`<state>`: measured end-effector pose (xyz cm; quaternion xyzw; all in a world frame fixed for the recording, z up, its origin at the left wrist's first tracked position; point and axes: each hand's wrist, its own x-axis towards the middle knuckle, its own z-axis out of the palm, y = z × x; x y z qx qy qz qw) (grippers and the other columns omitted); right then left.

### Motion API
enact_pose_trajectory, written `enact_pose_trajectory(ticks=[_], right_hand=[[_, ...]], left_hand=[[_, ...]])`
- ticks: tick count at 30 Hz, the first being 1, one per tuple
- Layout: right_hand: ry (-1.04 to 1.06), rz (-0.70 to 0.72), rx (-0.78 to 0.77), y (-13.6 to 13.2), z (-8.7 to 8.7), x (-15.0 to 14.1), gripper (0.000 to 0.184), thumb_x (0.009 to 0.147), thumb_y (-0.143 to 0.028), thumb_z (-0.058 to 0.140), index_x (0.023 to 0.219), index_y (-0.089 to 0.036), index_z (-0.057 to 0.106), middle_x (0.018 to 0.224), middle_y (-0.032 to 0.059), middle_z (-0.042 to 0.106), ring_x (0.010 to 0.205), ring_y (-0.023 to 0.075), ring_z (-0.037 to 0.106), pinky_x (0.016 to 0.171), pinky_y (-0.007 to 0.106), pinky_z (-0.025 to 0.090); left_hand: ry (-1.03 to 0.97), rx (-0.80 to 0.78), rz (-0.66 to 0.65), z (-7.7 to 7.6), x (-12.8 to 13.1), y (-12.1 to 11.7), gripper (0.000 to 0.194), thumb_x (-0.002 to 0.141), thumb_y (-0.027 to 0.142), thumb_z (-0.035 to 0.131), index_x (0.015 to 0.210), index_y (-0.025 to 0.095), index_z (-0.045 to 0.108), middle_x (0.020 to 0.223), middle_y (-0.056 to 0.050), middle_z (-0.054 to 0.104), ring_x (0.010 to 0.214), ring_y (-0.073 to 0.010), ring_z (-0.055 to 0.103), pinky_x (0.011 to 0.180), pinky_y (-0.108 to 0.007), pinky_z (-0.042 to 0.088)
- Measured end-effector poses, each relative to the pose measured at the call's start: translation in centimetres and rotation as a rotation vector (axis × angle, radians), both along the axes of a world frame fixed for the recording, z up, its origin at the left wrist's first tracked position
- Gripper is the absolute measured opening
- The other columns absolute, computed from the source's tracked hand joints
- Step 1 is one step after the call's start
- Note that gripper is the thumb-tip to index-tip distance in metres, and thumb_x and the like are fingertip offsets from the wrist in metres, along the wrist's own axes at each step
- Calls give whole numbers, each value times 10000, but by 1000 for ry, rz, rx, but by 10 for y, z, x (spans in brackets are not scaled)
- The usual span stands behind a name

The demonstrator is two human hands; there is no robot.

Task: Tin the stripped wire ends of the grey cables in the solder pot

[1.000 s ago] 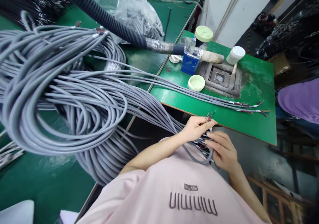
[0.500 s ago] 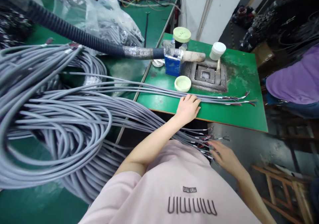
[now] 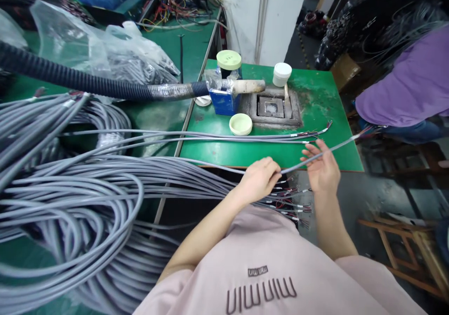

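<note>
My left hand (image 3: pixel 261 177) is closed around a single grey cable (image 3: pixel 298 166) just off the front edge of the green board. Farther along the same cable, my right hand (image 3: pixel 324 168) holds it loosely, with the cable crossing between the curled fingers and palm. Its stripped end, with a white band and thin dark and red wires (image 3: pixel 372 129), sticks out to the right. Behind my hands, a few more grey cables (image 3: pixel 224 138) lie across the board, their wire ends near my right fingertips. Below, a bundle of cable ends (image 3: pixel 280 198) hangs by my shirt.
Large grey cable coils (image 3: pixel 87 203) fill the left table. A black hose (image 3: pixel 105 83) leads to a nozzle on a blue box (image 3: pixel 224 102), beside a square heated-looking pot (image 3: pixel 271 109). Nearby stand a pale lid (image 3: pixel 241 124) and a white jar (image 3: pixel 282 74). A person in purple (image 3: pixel 403 81) is at right.
My right hand has risen from the hanging cable ends with one cable, now stretched to the right. My left hand has left the cables on the board and grips this one.
</note>
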<state>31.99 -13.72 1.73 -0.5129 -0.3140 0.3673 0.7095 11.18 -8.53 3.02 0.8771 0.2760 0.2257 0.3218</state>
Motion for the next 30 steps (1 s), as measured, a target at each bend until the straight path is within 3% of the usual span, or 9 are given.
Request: enact_pose_trajectory(ticks=[2,4,6,9,13,16,20,24,30], right_hand=[[-113,43,6,-7,13,6,353,974,-415,458,1217,-204,603,706,2,670,671,150,648,726,314,550],[-265,259,-97,-19,21,-1,359,979,-406,464,1216,-182,613,588,-18,608,606,157,612,688,310,528],[-434,505,-229,-31,23,-17,362,986,-391,463,1234,-171,609,607,-10,617,618,158,609,656,293,503],[-621,738,-307,-44,21,-41,362,1010,-356,408,1262,-174,592,648,-14,628,610,135,594,637,268,470],[-684,888,-298,-45,19,-54,345,1015,-318,372,1229,-172,600,676,-12,648,622,127,604,658,260,466],[-672,877,-309,-40,19,-56,284,986,-325,434,1111,-173,639,690,-5,663,625,132,610,634,255,470],[-614,682,-342,-33,18,-59,231,966,-351,480,912,-188,634,604,-24,611,536,119,555,545,239,440],[-444,692,-344,-33,10,-61,245,985,-379,464,1009,-198,626,561,-30,581,521,124,545,512,238,426],[-215,722,-328,-34,0,-59,232,969,-389,509,990,-195,633,533,-21,569,556,148,569,514,250,434]], left_hand=[[-40,-168,-110,-4,-9,-10,173,944,297,508,922,167,620,881,-53,618,841,-172,563,777,-292,429],[-123,-366,-111,-8,-15,-13,180,917,327,569,924,162,642,862,-42,634,820,-156,576,772,-279,437],[-280,-573,-20,-10,-18,-12,241,896,371,605,987,154,656,872,-41,648,786,-138,575,753,-267,443],[-582,-824,123,-6,-22,-5,338,853,431,655,1026,141,658,831,-32,653,712,-110,560,706,-249,446],[-815,-953,243,1,-23,3,343,754,451,752,749,129,633,762,-16,643,643,-81,543,654,-229,439],[-833,-1051,270,-1,-15,0,417,686,460,801,638,123,560,727,-8,634,614,-64,524,617,-215,429],[-837,-1183,200,-6,-2,-7,424,677,468,806,689,119,566,654,18,589,557,-52,500,575,-210,407],[-882,-1190,152,-7,-1,-7,368,692,419,810,763,113,617,696,6,609,552,-49,495,576,-216,409],[-1007,-1108,292,-12,-13,4,307,723,383,788,899,147,702,734,6,641,607,-61,539,614,-203,441]])
